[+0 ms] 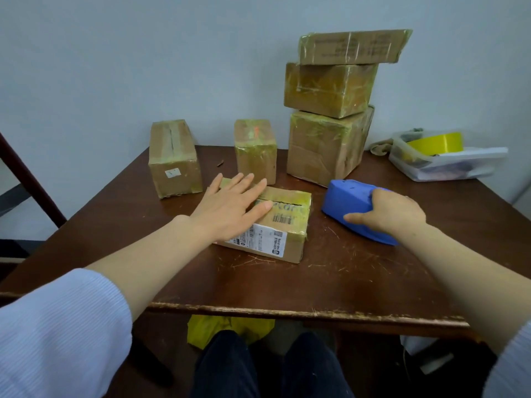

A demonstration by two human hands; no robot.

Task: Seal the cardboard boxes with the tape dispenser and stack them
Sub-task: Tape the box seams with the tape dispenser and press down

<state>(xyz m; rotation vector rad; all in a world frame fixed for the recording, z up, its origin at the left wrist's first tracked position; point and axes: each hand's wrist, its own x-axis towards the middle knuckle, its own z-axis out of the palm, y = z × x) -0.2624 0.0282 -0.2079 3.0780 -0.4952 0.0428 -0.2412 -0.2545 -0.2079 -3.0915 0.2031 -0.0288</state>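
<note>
At your far right a clear plastic tub (459, 169) holds a roll of yellow tape (439, 142), with darker bits under it that are too blurred to name.

The low box (287, 237) in front of you carries a white shipping label with barcodes on its near face. It has a second barcode on top beside pale printed letters, possibly ending "care". The left box (175, 159) bears a small white sticker, the small upright box (255, 150) has an orange mark on its top, and the print on the top stacked box (350, 47) is unreadable.

All the boxes are brown cardboard banded in yellowish tape. Three stand stacked at the back of the table (316, 282), with the top one tilted and overhanging.

Your left hand (232, 208) lies flat with fingers spread on the low box's top. Your right hand (393, 214) curls round the rear of the blue tape dispenser (350, 199), which rests on the table just right of that box.
</note>
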